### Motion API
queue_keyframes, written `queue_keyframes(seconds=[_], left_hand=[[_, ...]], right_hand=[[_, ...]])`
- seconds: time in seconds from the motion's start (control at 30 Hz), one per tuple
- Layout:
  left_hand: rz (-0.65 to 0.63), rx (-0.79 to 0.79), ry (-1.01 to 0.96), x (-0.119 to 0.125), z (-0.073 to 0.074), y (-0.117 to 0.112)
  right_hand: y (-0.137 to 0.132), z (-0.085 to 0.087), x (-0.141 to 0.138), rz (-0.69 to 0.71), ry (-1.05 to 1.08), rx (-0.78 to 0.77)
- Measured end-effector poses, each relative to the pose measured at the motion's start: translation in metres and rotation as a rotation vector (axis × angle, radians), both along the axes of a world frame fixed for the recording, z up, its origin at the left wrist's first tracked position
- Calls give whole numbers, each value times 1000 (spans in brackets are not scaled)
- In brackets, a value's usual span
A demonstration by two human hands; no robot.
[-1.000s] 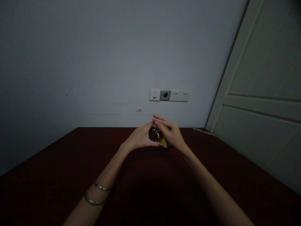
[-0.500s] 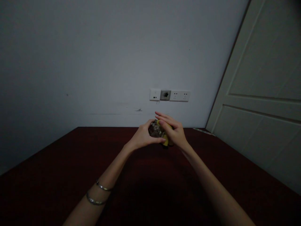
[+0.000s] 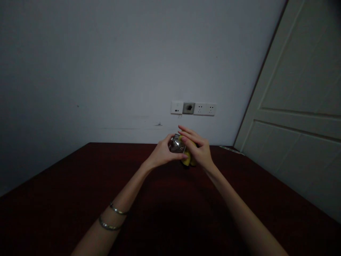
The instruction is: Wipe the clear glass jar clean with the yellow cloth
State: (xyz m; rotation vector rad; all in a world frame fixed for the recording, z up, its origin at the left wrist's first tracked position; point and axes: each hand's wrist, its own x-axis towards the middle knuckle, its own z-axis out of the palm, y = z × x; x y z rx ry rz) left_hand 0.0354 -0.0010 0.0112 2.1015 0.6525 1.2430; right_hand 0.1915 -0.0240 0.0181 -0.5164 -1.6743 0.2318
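Observation:
My left hand (image 3: 163,152) curls its thumb and fingers around a shiny, rounded object (image 3: 177,145) that looks like glass or metal; its exact kind is unclear in the dim light. My right hand (image 3: 198,147) presses a yellow cloth (image 3: 187,158) against the right side of that object. The cloth looks folded, with a dark lower edge, and part of it is hidden behind my right fingers. Both hands are close together, raised above the far part of the dark red table (image 3: 128,188).
Behind the table stands a pale wall (image 3: 119,71) with a row of sockets (image 3: 204,109) just beyond my hands. A light panelled door (image 3: 295,106) rises at the right. A thin flat strip (image 3: 231,149) lies along the table's far right corner.
The shiny object has turned in my left hand and now shows a smoother, brighter rounded face. Both hands keep nearly the same place, the cloth still against it.

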Motion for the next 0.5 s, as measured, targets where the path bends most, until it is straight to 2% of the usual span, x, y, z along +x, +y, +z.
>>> queue_keyframes(seconds=[0.2, 0.4, 0.5], left_hand=[[37, -14, 4, -2, 0, 2], [17, 1, -50, -1, 1, 2], [-4, -1, -74, -2, 0, 5]], right_hand=[[-11, 3, -4, 34, -198, 138], [-1, -2, 1, 30, 23, 22], [-2, -3, -1, 17, 34, 34]])
